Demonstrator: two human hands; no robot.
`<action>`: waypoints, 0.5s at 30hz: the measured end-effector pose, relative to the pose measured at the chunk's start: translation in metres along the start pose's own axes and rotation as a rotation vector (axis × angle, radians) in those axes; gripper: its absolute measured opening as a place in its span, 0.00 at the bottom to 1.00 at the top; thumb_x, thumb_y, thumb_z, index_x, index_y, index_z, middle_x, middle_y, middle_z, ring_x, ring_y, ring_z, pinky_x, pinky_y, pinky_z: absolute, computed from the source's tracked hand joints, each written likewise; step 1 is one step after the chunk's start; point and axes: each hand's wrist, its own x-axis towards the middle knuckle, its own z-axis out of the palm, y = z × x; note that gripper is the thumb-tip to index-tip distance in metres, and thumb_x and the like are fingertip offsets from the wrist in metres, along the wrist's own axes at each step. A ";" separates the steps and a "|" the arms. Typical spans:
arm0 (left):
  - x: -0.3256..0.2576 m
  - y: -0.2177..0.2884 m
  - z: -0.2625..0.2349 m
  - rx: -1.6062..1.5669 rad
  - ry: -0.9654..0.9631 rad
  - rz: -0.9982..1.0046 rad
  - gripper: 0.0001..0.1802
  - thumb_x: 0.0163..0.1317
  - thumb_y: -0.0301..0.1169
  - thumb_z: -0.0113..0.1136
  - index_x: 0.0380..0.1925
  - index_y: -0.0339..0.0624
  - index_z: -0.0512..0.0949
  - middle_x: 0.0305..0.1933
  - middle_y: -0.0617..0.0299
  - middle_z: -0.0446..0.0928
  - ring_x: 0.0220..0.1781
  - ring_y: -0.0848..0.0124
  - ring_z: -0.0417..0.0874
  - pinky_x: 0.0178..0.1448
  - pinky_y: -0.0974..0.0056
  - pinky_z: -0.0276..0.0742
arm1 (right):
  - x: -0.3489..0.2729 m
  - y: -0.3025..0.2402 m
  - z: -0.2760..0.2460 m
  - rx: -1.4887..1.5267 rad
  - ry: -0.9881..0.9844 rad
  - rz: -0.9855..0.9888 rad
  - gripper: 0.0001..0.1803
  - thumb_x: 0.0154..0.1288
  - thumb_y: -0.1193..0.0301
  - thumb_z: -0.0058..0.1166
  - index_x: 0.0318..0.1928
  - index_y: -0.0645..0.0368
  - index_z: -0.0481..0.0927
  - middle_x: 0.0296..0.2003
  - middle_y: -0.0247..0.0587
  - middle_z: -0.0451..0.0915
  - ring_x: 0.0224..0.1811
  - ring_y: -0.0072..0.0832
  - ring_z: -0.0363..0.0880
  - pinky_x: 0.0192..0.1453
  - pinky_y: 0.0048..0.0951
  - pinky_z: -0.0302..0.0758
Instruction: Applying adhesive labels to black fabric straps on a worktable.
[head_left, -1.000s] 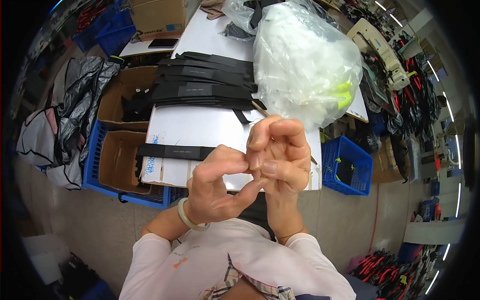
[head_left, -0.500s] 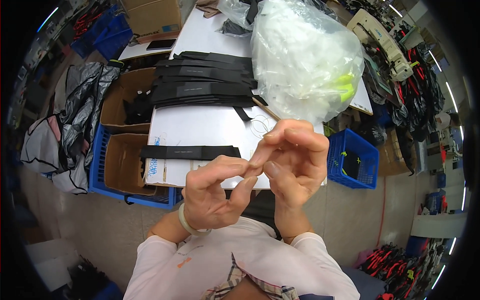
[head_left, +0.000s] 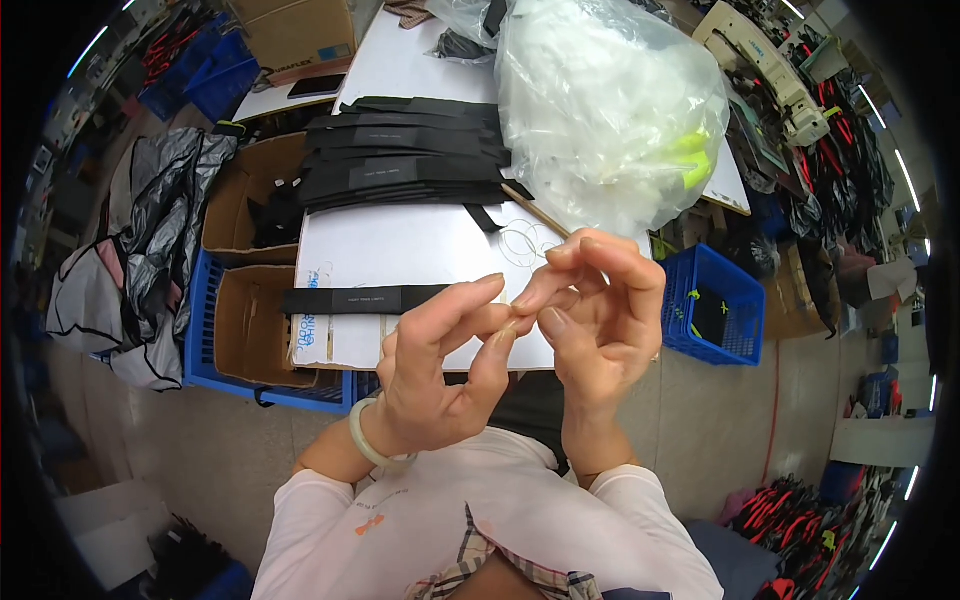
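Observation:
Above the table's near edge, my left hand [head_left: 445, 365] and my right hand [head_left: 605, 325] meet fingertip to fingertip. Both are closed in a pinch, and whatever sits between the fingertips is too small to make out. A bracelet circles my left wrist. Behind my left fingers a black fabric strip [head_left: 350, 300] with a printed patch lies flat, its right end hidden by that hand. Beyond it is a stack of similar black strips [head_left: 400, 165]. Loose coils of thin pale thread [head_left: 522, 243] lie just past my right hand, beside a thin brown stick [head_left: 535, 210].
A clear plastic bag of white stuffing [head_left: 610, 110] fills the table's right side. Cardboard boxes [head_left: 255, 325] in a blue crate stand against the left edge. On the right floor is a blue basket [head_left: 715, 305]. A sewing machine [head_left: 765, 70] stands at the far right.
My left hand has tilted up, its index finger lifting off and now pointing upward. My right hand has shifted slightly; the fingertips still meet. The view has moved a little.

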 end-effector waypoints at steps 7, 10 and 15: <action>-0.001 0.001 0.004 0.005 0.001 -0.017 0.24 0.56 0.11 0.55 0.54 0.21 0.62 0.49 0.41 0.77 0.39 0.59 0.87 0.40 0.65 0.84 | -0.007 -0.005 0.005 -0.238 0.027 -0.065 0.27 0.56 0.91 0.50 0.57 0.66 0.64 0.48 0.54 0.68 0.38 0.34 0.81 0.36 0.30 0.84; -0.002 0.001 0.005 0.022 0.005 -0.039 0.24 0.56 0.11 0.55 0.54 0.20 0.62 0.49 0.40 0.77 0.38 0.59 0.88 0.40 0.65 0.84 | -0.008 -0.006 0.005 -0.328 0.004 -0.117 0.28 0.54 0.93 0.49 0.56 0.65 0.64 0.48 0.54 0.68 0.39 0.35 0.82 0.38 0.31 0.86; -0.003 0.000 0.007 0.018 -0.004 -0.047 0.24 0.56 0.11 0.54 0.53 0.19 0.62 0.51 0.40 0.76 0.38 0.60 0.88 0.40 0.65 0.84 | -0.011 -0.007 0.004 -0.425 -0.019 -0.158 0.29 0.53 0.95 0.47 0.56 0.64 0.64 0.48 0.54 0.68 0.40 0.34 0.82 0.39 0.31 0.86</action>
